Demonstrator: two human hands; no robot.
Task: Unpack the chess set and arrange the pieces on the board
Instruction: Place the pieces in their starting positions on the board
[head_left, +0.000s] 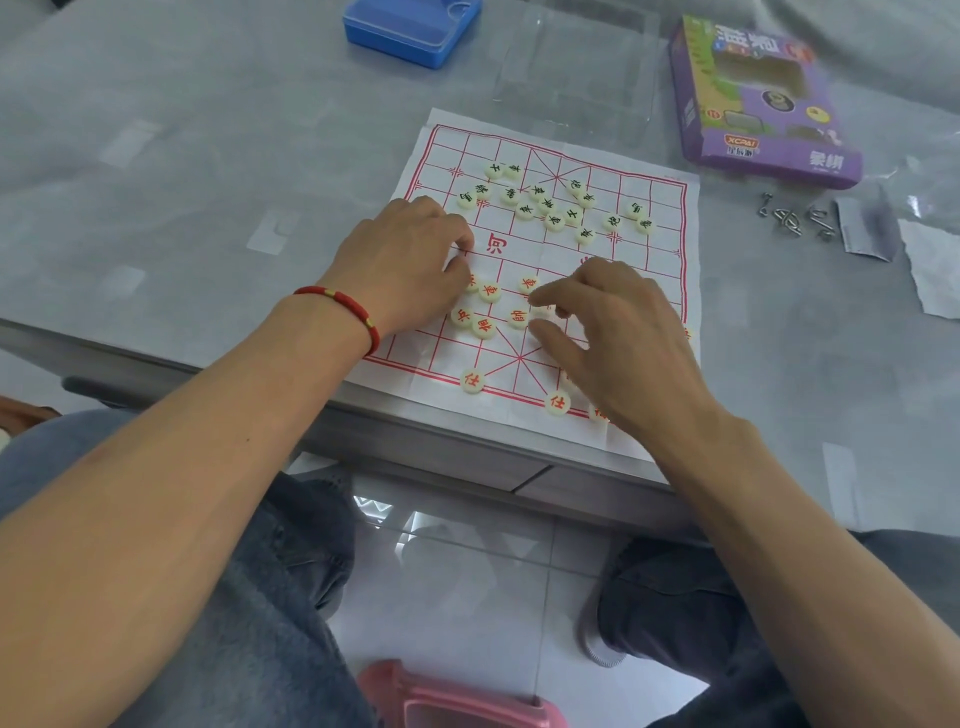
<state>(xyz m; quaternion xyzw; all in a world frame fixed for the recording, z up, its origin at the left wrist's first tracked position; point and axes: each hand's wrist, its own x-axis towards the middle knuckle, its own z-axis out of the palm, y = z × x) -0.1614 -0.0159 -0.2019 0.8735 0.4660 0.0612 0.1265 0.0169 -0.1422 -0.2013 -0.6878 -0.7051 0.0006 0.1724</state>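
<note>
Hands lay low over the near half of the paper chess board (660, 291), which was spread flat on the grey tabletop (208, 182). The left hand (410, 260), a red cord bracelet (343, 306) at its wrist, had its fingers curled down onto the board's left side; whether they pinched a piece could not be told. The right hand (618, 332) hovered with fingers spread and loosely bent, fingertips just above the red-marked pieces (488, 292) scattered between the two hands; it seemed to hold nothing. Two more red pieces sat near the board's close edge, below the hands. Beyond both hands, the dark-marked pieces (553, 222) were clustered loosely across the far half of the board. Farther off, past the left hand, stood a blue plastic box (410, 31); past the right hand lay a clear plastic tray (571, 67) and a purple cardboard package (758, 104). Small metal puzzles (795, 213) lay well to the right of the right hand.
</note>
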